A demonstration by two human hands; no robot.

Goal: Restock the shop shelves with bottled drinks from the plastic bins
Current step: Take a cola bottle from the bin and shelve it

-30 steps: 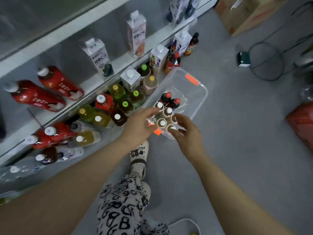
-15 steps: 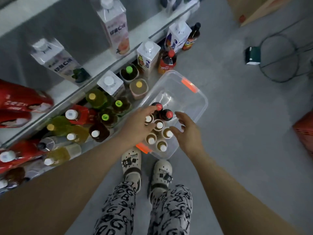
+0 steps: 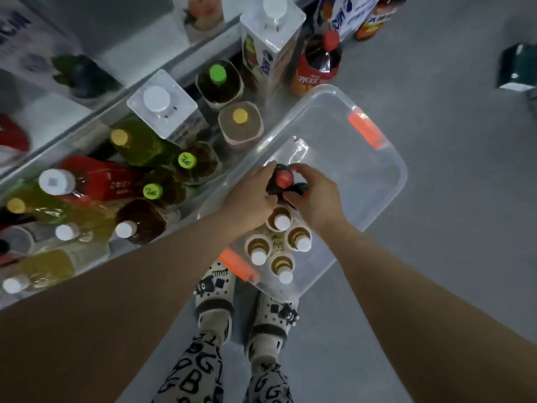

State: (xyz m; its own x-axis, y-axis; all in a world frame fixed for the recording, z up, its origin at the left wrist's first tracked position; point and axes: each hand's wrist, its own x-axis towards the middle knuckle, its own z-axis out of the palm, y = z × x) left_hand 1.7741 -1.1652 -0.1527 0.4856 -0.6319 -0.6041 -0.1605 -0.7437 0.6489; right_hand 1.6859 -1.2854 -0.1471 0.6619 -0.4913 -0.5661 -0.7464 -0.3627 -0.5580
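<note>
Over the clear plastic bin (image 3: 374, 181) on the grey floor, both hands meet around one dark bottle with a red cap (image 3: 284, 178). The left hand (image 3: 250, 196) presses its fingers against the bottle's left side, and the right hand (image 3: 315, 196) curls around its right side, thumb near the cap; a second dark bottle (image 3: 300, 187) sits just beneath the right fingers, mostly hidden. Whether the gripped bottle is lifted clear of the bin's bottom cannot be told.

Just nearer the person, inside the same bin, stand four white-capped bottles (image 3: 280, 242) of amber drink, packed close together. The far half of the bin is bare apart from a crumpled bit of clear film (image 3: 299, 146). Orange latches (image 3: 364, 128) mark the bin's two short ends.

To the left, touching or nearly touching the bin's long side, the bottom shelf (image 3: 96, 123) holds a crowd of upright drinks: green-capped tea bottles (image 3: 186, 161), yellow-capped ones (image 3: 239, 116), a red-labelled bottle with a white cap (image 3: 56, 181), and square white cartons (image 3: 162, 104). A red-capped dark bottle (image 3: 322, 59) stands on the floor beyond the bin's far corner. Below, two cream clogs (image 3: 215, 292) stand at the bin's near end.
</note>
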